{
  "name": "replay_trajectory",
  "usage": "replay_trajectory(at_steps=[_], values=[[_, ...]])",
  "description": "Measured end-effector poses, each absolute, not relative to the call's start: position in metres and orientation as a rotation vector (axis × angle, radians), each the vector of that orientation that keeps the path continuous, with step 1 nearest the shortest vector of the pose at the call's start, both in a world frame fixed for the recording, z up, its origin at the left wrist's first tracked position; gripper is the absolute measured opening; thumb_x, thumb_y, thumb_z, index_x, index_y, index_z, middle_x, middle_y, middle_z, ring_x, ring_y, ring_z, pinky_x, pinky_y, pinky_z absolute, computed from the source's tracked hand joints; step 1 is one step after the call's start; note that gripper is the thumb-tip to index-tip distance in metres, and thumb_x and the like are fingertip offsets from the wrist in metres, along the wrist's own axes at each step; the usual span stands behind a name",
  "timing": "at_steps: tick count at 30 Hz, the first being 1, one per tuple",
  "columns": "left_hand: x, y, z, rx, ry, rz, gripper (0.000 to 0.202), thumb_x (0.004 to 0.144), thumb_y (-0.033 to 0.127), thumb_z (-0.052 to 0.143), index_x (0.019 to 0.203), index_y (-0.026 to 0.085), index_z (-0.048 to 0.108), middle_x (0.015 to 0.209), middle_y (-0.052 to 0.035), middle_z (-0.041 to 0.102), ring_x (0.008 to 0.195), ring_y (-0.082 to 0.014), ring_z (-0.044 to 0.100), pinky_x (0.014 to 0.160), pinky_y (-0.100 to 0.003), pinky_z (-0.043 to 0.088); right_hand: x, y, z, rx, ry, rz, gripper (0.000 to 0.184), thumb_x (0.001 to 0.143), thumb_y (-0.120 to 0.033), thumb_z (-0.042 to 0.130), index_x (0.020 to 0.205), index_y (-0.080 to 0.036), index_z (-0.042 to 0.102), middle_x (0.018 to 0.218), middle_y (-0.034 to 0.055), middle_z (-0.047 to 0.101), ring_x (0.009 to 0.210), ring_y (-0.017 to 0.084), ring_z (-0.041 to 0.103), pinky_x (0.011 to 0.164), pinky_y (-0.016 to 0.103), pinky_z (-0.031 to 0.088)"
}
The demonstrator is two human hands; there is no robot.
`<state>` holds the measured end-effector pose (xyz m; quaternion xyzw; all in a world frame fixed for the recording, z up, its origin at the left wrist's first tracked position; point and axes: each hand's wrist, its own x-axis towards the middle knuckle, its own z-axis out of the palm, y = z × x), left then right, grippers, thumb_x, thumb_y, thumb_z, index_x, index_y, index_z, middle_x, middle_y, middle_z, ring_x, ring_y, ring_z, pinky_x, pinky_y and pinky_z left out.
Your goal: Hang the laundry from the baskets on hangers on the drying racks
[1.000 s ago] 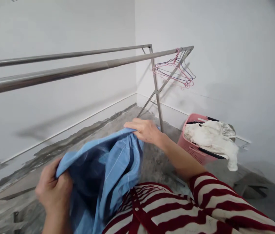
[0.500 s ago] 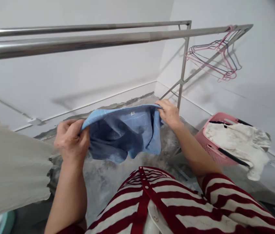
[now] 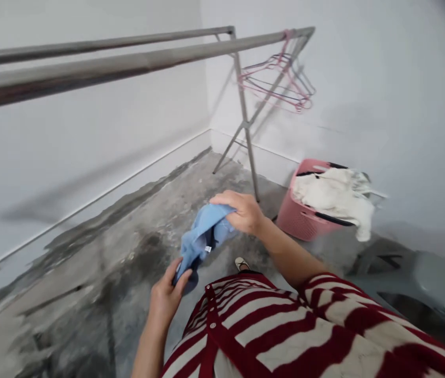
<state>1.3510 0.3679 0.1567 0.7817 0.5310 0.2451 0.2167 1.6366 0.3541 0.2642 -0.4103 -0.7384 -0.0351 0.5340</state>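
Observation:
A light blue garment (image 3: 200, 239) hangs bunched between my two hands in front of my red and white striped top. My right hand (image 3: 241, 211) is closed on its upper end, fingers curled over the cloth. Lower down, my left hand (image 3: 167, 296) pinches the other end close to my body. The cloth is gathered narrow, with a small white label showing. A steel drying rack (image 3: 120, 63) with two long rails stands above and beyond my hands.
Pink and purple wire hangers (image 3: 281, 84) dangle at the rack's far end. A pink laundry basket (image 3: 304, 218) with white cloth (image 3: 334, 197) draped over it stands at the right by the wall. A grey object (image 3: 423, 286) lies at lower right. The floor is stained concrete.
My hands have come closer together and dropped, gathering the spread blue garment into a narrow bunch. The view swung right; the beige cloth at the left is out of sight.

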Motion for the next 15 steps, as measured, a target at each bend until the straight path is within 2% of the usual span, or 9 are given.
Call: replay_trajectory(at_steps=[3, 6, 9, 12, 15], values=[[1.360, 0.367, 0.154, 2.111, 1.247, 0.444, 0.046, 0.075, 0.054, 0.056, 0.108, 0.023, 0.066, 0.099, -0.0021, 0.073, 0.089, -0.0207, 0.068, 0.074, -0.023, 0.053, 1.669, 0.363, 0.249, -1.026, -1.677, -0.011, 0.032, 0.077, -0.009, 0.044, 0.098, -0.019, 0.066, 0.098, 0.0027, 0.071, 0.090, 0.012, 0.066, 0.083, 0.023, 0.052], [1.382, 0.371, 0.162, 2.048, 1.117, 0.295, 0.039, 0.076, 0.054, 0.055, 0.091, 0.021, 0.070, 0.087, -0.0026, 0.073, 0.081, -0.0194, 0.067, 0.072, -0.023, 0.052, 1.696, 0.358, 0.244, -1.019, -1.643, 0.055, 0.030, 0.078, -0.009, 0.045, 0.096, -0.018, 0.067, 0.096, 0.0029, 0.071, 0.088, 0.011, 0.067, 0.081, 0.022, 0.052], [1.427, 0.372, 0.166, 1.977, 1.017, 0.350, 0.039, 0.073, 0.056, 0.058, 0.072, 0.017, 0.067, 0.074, -0.0039, 0.068, 0.072, -0.0178, 0.063, 0.068, -0.023, 0.051, 1.715, 0.350, 0.250, -0.995, -1.639, 0.085, 0.028, 0.079, -0.010, 0.047, 0.096, -0.019, 0.067, 0.096, 0.0032, 0.071, 0.086, 0.011, 0.067, 0.078, 0.021, 0.051], [1.472, 0.379, 0.161, 1.938, 1.037, 0.346, 0.042, 0.071, 0.058, 0.057, 0.074, 0.018, 0.068, 0.070, -0.0030, 0.068, 0.068, -0.0190, 0.063, 0.065, -0.025, 0.051, 1.737, 0.348, 0.253, -0.983, -1.617, 0.079, 0.028, 0.079, -0.010, 0.048, 0.096, -0.020, 0.067, 0.096, 0.0034, 0.071, 0.087, 0.012, 0.067, 0.078, 0.022, 0.051], [1.481, 0.403, 0.165, 2.033, 1.341, 0.535, 0.032, 0.071, 0.053, 0.056, 0.079, 0.026, 0.072, 0.074, 0.0000, 0.072, 0.071, -0.0223, 0.067, 0.065, -0.028, 0.053, 1.767, 0.350, 0.245, -1.084, -1.554, 0.035, 0.030, 0.079, -0.010, 0.047, 0.099, -0.021, 0.066, 0.095, 0.0032, 0.072, 0.087, 0.013, 0.067, 0.078, 0.023, 0.052]])
